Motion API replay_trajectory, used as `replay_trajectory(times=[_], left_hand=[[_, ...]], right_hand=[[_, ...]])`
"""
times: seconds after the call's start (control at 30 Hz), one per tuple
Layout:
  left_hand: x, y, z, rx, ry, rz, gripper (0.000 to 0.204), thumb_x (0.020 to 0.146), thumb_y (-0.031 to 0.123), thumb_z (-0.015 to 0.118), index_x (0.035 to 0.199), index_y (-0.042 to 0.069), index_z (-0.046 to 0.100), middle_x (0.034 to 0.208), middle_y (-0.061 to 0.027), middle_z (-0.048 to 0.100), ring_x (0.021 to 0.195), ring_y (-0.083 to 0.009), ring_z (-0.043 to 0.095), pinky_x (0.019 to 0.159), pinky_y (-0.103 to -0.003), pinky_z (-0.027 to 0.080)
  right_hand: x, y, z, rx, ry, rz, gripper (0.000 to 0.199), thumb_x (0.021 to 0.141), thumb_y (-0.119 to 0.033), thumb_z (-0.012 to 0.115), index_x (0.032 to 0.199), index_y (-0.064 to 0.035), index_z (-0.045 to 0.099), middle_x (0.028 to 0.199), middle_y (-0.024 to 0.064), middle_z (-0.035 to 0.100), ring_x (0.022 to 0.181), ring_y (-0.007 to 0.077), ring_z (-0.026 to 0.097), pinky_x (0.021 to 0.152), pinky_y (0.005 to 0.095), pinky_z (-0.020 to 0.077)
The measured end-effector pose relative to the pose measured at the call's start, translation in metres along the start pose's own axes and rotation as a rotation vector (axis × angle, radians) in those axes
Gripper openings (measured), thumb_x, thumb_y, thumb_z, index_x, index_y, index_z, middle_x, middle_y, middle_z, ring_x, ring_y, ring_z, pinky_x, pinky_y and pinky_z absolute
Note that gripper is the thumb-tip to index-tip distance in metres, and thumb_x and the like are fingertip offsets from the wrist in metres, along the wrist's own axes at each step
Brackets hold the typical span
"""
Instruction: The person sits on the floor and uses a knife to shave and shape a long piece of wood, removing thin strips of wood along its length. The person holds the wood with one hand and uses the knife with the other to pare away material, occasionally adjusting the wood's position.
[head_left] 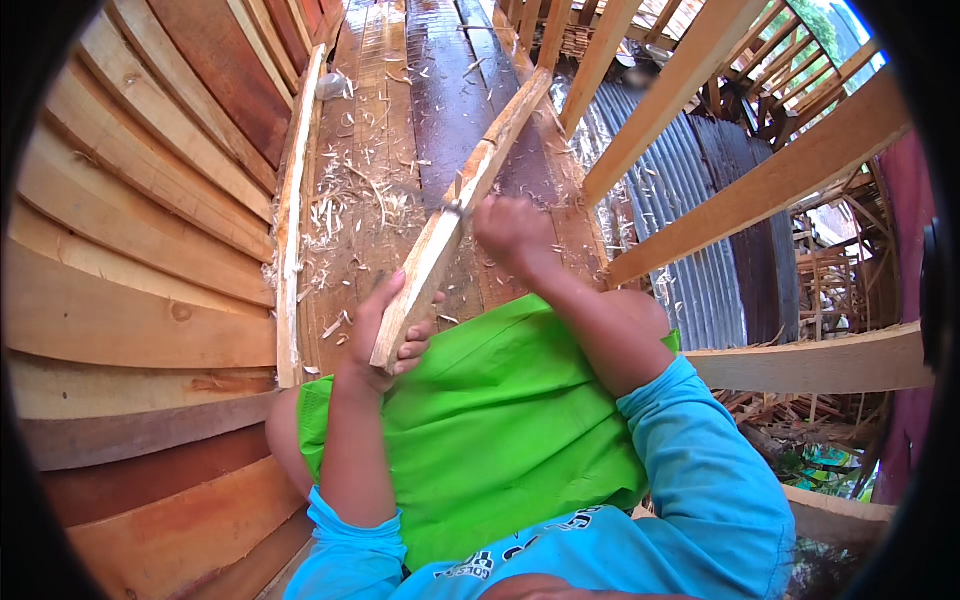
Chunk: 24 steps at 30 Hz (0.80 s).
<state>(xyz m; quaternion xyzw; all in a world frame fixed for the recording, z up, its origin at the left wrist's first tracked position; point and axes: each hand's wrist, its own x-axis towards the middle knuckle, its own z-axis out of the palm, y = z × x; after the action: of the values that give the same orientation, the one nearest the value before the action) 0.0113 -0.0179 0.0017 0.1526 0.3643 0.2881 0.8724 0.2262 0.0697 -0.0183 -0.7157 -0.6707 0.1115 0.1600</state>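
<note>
A long pale strip of wood [440, 240] runs slantwise from my lap toward the far right, its far end by the railing. My left hand [385, 325] is wrapped round its near end, thumb along the side and fingertips showing past the other edge. On the right of the strip, my right hand [515, 235] is closed in a fist on a knife [453, 207], whose handle the fist hides. The thin dark blade lies across the strip and is blurred by motion. Bark and a small notch mark the strip's farther part.
Curled shavings [345, 205] litter the plank floor [440, 120]. Another pale strip [292, 230] lies along the slatted wooden wall [150, 240] at left. Wooden railing bars [750, 190] stand at right, with corrugated metal sheets [670, 190] beyond them. A small clear object [333, 87] lies far left.
</note>
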Motion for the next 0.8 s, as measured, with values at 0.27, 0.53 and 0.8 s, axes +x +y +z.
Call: replay_trajectory(times=[0.27,0.53,0.8], left_hand=[[-0.001,0.001,-0.001,0.056,0.022,0.028,0.057,0.095,0.054,0.042,0.112,0.001,0.053,0.056,0.0006,0.042,0.036,-0.0079,0.038,0.029,-0.022,0.031],[-0.005,0.001,-0.001,0.083,0.074,0.016,0.058,0.094,0.055,0.044,0.112,0.001,0.054,0.056,0.0011,0.041,0.036,-0.0074,0.038,0.029,-0.022,0.030],[-0.004,0.000,0.001,0.088,0.084,0.015,0.058,0.095,0.055,0.043,0.113,0.002,0.053,0.056,0.0015,0.042,0.037,-0.0067,0.039,0.029,-0.021,0.029]], right_hand=[[-0.005,-0.002,0.006,-0.097,-0.018,-0.150,0.047,0.092,-0.031,0.038,0.074,-0.0012,0.069,0.068,0.0233,0.065,0.062,0.0385,0.067,0.057,0.0486,0.0541],[-0.004,-0.007,0.007,-0.081,-0.036,-0.154,0.041,0.089,-0.030,0.041,0.073,-0.0037,0.069,0.067,0.0220,0.066,0.059,0.0385,0.067,0.059,0.0514,0.0545],[-0.005,-0.007,0.008,-0.065,-0.004,-0.194,0.043,0.089,-0.032,0.040,0.073,-0.0032,0.068,0.060,0.0184,0.064,0.053,0.0401,0.064,0.056,0.0510,0.0529]])
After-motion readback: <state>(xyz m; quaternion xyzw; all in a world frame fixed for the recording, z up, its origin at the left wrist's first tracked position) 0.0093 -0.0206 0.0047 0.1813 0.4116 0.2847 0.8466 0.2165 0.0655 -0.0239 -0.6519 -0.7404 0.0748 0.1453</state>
